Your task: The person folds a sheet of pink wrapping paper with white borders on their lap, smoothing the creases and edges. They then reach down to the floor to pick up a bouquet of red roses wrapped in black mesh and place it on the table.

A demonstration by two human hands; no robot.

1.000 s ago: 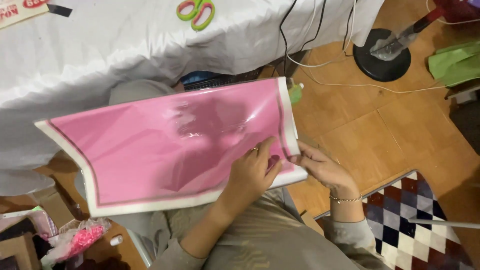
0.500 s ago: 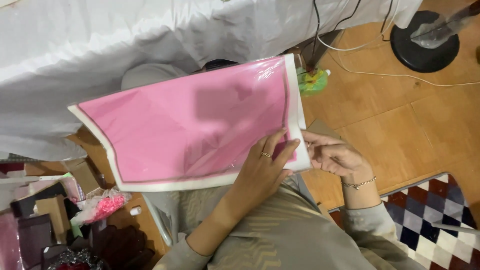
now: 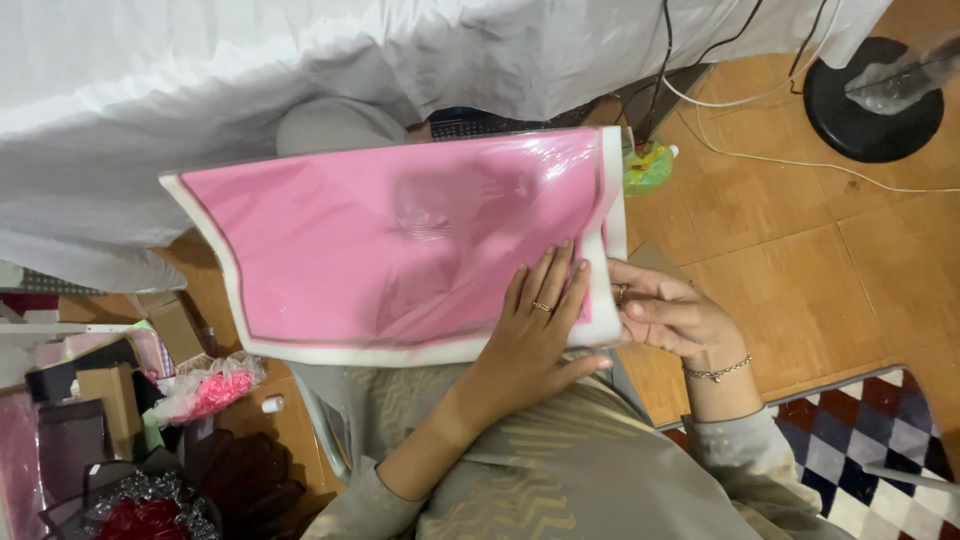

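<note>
Sheet: a large pink sheet (image 3: 400, 240) with a white border lies across the person's lap, below the edge of a table covered by a white cloth (image 3: 200, 90). It looks thin and glossy, with light reflections near its middle.
Left hand: the left hand (image 3: 535, 325) lies flat on the near right part of the sheet, fingers spread wide, and presses it down. It grips nothing.
Right hand: the right hand (image 3: 670, 315) is at the right border of the sheet, with the fingers curled at the edge. It seems to pinch the border, but the contact itself is partly hidden.
Weight: it is judged very light; one flat palm is enough to keep it in place.
Stiffness: soft and flexible, it probably sags where nothing supports it, and it can crease easily.
Surface: the shine suggests it is slippery, so it may slide on the lap.
Where to hold: the white border at the right edge or a near corner is the best place, with both hands apart.
Around: a black fan base (image 3: 870, 100) and cables (image 3: 760, 95) are on the wooden floor at the far right; boxes (image 3: 110, 390) and pink wrapping (image 3: 210, 390) are at the near left.
</note>
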